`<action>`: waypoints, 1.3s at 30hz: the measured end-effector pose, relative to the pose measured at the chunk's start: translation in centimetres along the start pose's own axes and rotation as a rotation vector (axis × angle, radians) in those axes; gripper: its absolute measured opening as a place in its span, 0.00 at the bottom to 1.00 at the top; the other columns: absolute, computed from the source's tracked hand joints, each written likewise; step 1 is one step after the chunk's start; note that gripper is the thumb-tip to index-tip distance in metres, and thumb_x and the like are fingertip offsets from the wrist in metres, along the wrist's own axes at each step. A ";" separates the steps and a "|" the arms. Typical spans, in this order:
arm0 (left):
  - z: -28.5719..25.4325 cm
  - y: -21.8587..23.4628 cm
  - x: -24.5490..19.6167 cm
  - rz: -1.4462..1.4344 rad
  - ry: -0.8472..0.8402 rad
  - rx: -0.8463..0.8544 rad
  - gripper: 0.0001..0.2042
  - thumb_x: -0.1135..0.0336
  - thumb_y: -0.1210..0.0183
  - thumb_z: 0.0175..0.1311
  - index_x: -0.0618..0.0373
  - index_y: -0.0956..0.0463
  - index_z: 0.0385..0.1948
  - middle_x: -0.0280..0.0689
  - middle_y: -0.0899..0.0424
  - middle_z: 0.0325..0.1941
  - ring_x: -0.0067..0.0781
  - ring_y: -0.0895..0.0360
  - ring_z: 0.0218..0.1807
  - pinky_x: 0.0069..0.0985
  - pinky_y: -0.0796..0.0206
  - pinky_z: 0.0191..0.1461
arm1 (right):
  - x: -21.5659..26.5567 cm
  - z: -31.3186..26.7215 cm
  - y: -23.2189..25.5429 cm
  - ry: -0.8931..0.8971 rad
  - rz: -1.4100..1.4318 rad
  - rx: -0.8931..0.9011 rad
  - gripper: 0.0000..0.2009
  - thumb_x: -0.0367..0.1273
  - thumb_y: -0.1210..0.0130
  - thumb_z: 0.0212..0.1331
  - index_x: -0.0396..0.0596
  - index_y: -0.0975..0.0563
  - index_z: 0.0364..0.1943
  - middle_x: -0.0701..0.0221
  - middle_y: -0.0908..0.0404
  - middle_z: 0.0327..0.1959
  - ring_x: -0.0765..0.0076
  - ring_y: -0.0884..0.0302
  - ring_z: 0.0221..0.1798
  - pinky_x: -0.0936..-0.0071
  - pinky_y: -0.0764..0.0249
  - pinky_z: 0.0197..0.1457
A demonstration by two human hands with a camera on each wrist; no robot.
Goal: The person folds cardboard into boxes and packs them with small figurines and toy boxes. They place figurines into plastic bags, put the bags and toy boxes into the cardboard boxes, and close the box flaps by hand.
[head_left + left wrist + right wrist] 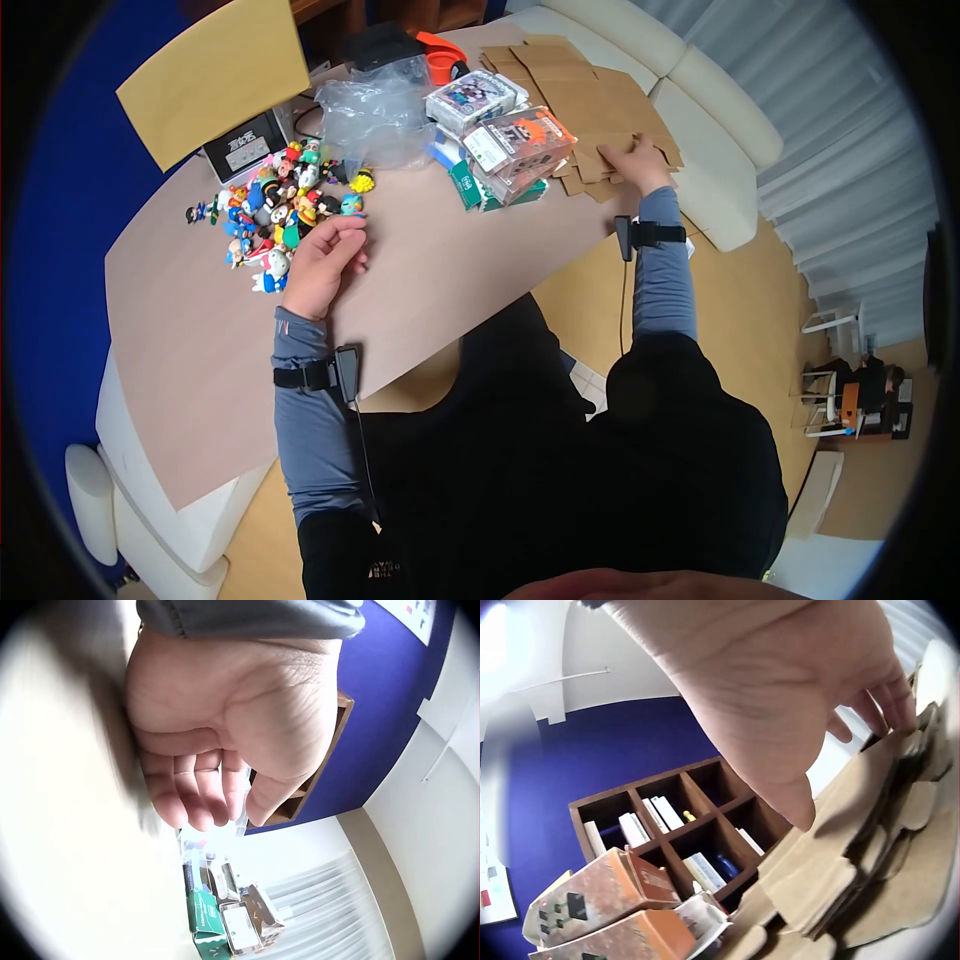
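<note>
My left hand (325, 262) rests at the near right side of a pile of small colourful toy figures (280, 215). Its fingers are loosely bent, and the left wrist view shows the palm with nothing in it. Over on the right, my right hand (640, 165) lies on a stack of flattened cardboard boxes (610, 105), thumb spread away from the fingers. In the right wrist view the fingertips touch the upper cardboard sheets (810, 885) near their edge, and the thumb overlaps them.
Left of the cardboard are piled printed boxes (520, 145) and a green box (470, 188). Behind the figures lie clear plastic bags (375, 110) and a black box (245, 145). An orange object (440, 62) sits at the back. A white sofa (715, 170) adjoins the table's right side.
</note>
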State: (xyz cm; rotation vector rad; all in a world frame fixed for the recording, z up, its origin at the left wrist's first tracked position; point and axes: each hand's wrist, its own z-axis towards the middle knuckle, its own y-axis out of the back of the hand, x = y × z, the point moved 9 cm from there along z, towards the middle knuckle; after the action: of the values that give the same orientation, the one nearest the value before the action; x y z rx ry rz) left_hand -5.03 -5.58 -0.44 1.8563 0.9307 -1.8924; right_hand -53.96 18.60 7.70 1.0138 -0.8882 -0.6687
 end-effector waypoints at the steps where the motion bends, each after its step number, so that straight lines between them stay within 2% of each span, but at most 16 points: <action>1: 0.0 -0.2 0.0 -0.008 0.000 0.011 0.10 0.68 0.41 0.74 0.61 0.22 0.52 0.29 0.20 0.35 0.19 0.23 0.35 0.20 0.28 0.39 | -0.5 -0.1 -0.8 -0.039 0.033 0.098 0.45 0.55 0.31 0.47 0.35 0.28 0.64 0.51 0.17 0.57 0.48 0.18 0.60 0.60 0.24 0.64; 2: 0.1 -0.4 -0.1 -0.014 -0.003 0.022 0.10 0.68 0.41 0.74 0.61 0.22 0.52 0.29 0.20 0.35 0.19 0.23 0.35 0.20 0.28 0.39 | -0.8 -0.2 -1.7 -0.077 0.068 0.196 0.48 0.55 0.29 0.47 0.32 0.31 0.66 0.51 0.18 0.59 0.51 0.19 0.62 0.62 0.25 0.65; 3: 0.0 -0.3 -0.1 -0.011 -0.005 0.010 0.10 0.68 0.41 0.74 0.61 0.22 0.52 0.29 0.20 0.35 0.19 0.23 0.35 0.20 0.28 0.39 | -0.6 -0.2 -1.9 -0.067 0.073 0.202 0.48 0.55 0.29 0.47 0.32 0.31 0.66 0.51 0.18 0.59 0.51 0.19 0.62 0.62 0.25 0.65; 5: 0.1 -0.2 0.2 -0.035 0.010 0.015 0.11 0.70 0.41 0.72 0.62 0.22 0.52 0.30 0.19 0.36 0.18 0.23 0.35 0.19 0.27 0.38 | 0.4 -0.1 -1.8 -0.043 -0.066 0.199 0.49 0.56 0.29 0.48 0.32 0.32 0.67 0.51 0.17 0.58 0.51 0.19 0.61 0.63 0.24 0.65; 8: 0.2 -0.1 0.2 -0.044 0.005 0.022 0.11 0.70 0.41 0.72 0.62 0.21 0.52 0.30 0.18 0.37 0.18 0.22 0.35 0.18 0.28 0.38 | 0.2 1.0 -3.1 -0.035 0.035 0.204 0.49 0.57 0.30 0.48 0.32 0.32 0.68 0.51 0.17 0.57 0.51 0.19 0.62 0.63 0.24 0.64; 12: 0.0 -0.1 -0.1 -0.056 -0.007 0.037 0.11 0.71 0.41 0.72 0.62 0.21 0.52 0.30 0.18 0.37 0.18 0.22 0.34 0.17 0.28 0.38 | 2.0 0.3 -2.5 -0.021 -0.006 0.160 0.48 0.56 0.30 0.48 0.33 0.32 0.67 0.50 0.18 0.58 0.51 0.19 0.62 0.64 0.25 0.64; 15: 0.2 -0.1 0.2 -0.066 0.000 0.059 0.11 0.71 0.41 0.72 0.61 0.21 0.53 0.30 0.17 0.38 0.18 0.22 0.34 0.17 0.28 0.38 | 4.6 -1.8 -0.9 -0.070 -0.041 0.151 0.49 0.54 0.28 0.47 0.35 0.33 0.68 0.49 0.19 0.59 0.51 0.19 0.62 0.63 0.25 0.65; 17: 0.3 0.0 0.4 -0.045 0.007 0.050 0.11 0.71 0.41 0.72 0.61 0.21 0.53 0.30 0.17 0.39 0.17 0.22 0.35 0.17 0.28 0.39 | 5.8 -3.1 -1.2 -0.034 -0.211 0.213 0.49 0.60 0.30 0.47 0.41 0.32 0.69 0.50 0.18 0.58 0.49 0.19 0.61 0.59 0.25 0.65; 18: 0.3 -0.3 0.4 -0.047 0.003 0.065 0.11 0.71 0.41 0.72 0.61 0.21 0.53 0.30 0.17 0.39 0.17 0.22 0.35 0.17 0.28 0.39 | 5.8 -3.4 -1.4 -0.046 -0.214 0.203 0.49 0.60 0.30 0.47 0.41 0.32 0.69 0.50 0.18 0.58 0.49 0.19 0.61 0.59 0.25 0.65; 20: 0.1 -0.1 0.2 -0.015 0.010 0.040 0.11 0.71 0.42 0.72 0.61 0.21 0.53 0.30 0.17 0.39 0.17 0.23 0.35 0.17 0.29 0.39 | 6.4 -3.5 -0.8 -0.011 -0.241 0.052 0.51 0.61 0.29 0.45 0.44 0.34 0.70 0.50 0.21 0.61 0.47 0.22 0.64 0.58 0.25 0.66; 27: 0.0 -0.2 -0.2 -0.021 -0.009 0.039 0.11 0.71 0.41 0.72 0.60 0.21 0.52 0.29 0.17 0.38 0.16 0.23 0.35 0.17 0.29 0.39 | 7.0 -3.0 -0.8 0.017 -0.257 0.059 0.49 0.58 0.27 0.45 0.45 0.33 0.69 0.50 0.22 0.62 0.47 0.24 0.65 0.58 0.27 0.67; 29: -0.1 -0.4 -0.7 -0.004 -0.011 0.040 0.11 0.70 0.40 0.71 0.60 0.20 0.52 0.28 0.17 0.38 0.16 0.24 0.35 0.17 0.30 0.39 | 5.8 -2.2 -2.4 -0.027 -0.058 0.175 0.47 0.57 0.28 0.46 0.45 0.32 0.69 0.51 0.21 0.61 0.47 0.23 0.65 0.57 0.27 0.68; 33: -0.1 -0.8 -0.5 0.006 -0.024 0.067 0.11 0.70 0.40 0.71 0.60 0.21 0.52 0.27 0.18 0.37 0.16 0.24 0.35 0.16 0.31 0.39 | 6.0 -3.4 -1.8 -0.086 -0.071 0.087 0.47 0.55 0.28 0.47 0.44 0.33 0.68 0.51 0.20 0.60 0.48 0.22 0.64 0.57 0.27 0.67; 35: -0.2 -0.5 -0.4 0.012 -0.015 0.037 0.11 0.69 0.40 0.72 0.60 0.21 0.51 0.27 0.19 0.36 0.16 0.25 0.35 0.17 0.32 0.39 | 7.5 -4.5 -1.4 -0.056 -0.060 0.114 0.47 0.54 0.28 0.48 0.45 0.35 0.70 0.52 0.19 0.59 0.48 0.21 0.63 0.58 0.27 0.67; 36: -0.1 -0.6 -0.5 0.021 -0.021 0.032 0.11 0.69 0.40 0.72 0.60 0.21 0.51 0.26 0.20 0.35 0.16 0.25 0.35 0.17 0.32 0.39 | 8.1 -5.0 -1.5 -0.075 -0.089 0.195 0.48 0.53 0.28 0.48 0.48 0.37 0.71 0.50 0.22 0.61 0.46 0.25 0.66 0.56 0.28 0.68; 39: -0.2 -0.9 -0.7 0.024 -0.026 0.035 0.11 0.69 0.40 0.72 0.60 0.22 0.52 0.27 0.19 0.36 0.16 0.25 0.35 0.17 0.31 0.39 | 9.0 -5.6 -1.7 -0.012 -0.181 0.038 0.47 0.51 0.27 0.49 0.52 0.38 0.73 0.50 0.27 0.62 0.45 0.31 0.69 0.55 0.31 0.70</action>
State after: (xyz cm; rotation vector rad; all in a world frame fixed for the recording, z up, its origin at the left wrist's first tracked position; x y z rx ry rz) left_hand -5.41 -4.97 0.46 1.8497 0.8685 -1.9261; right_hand -44.82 13.04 7.54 1.1344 -0.8280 -0.8135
